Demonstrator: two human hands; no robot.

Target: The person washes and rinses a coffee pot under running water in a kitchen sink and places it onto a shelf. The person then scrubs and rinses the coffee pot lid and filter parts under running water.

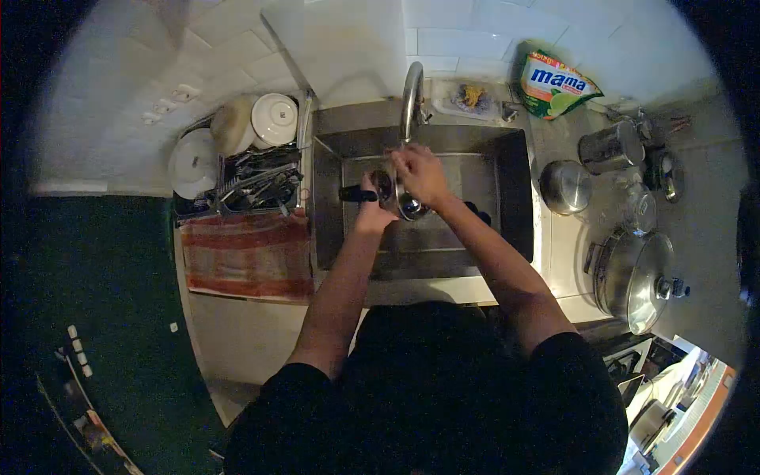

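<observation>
- Black shirt, nearest the camera, fills the lower middle; both bare forearms extend from its sleeves over the sink.
- Left hand: closed around the side of a shiny metal vessel, beside the vessel's black handle, which points left.
- Right hand: touches the top of the vessel, fingers bent and blurred; whether they clamp it or only rest on it cannot be told.
- Metal vessel: held between the hands, above the basin and just below the faucet.
- Sink: rectangular steel basin; a dark object lies in it, partly hidden by the right forearm.
- Behind the basin: a shallow tray with a yellow item, and a green "mama" bag leaning against the tiles.
- Left counter: a dish rack with plates, a bowl and cutlery; a red-striped cloth lies in front.
- Right counter: a small pot, a taller pot and a large lidded pot.
</observation>
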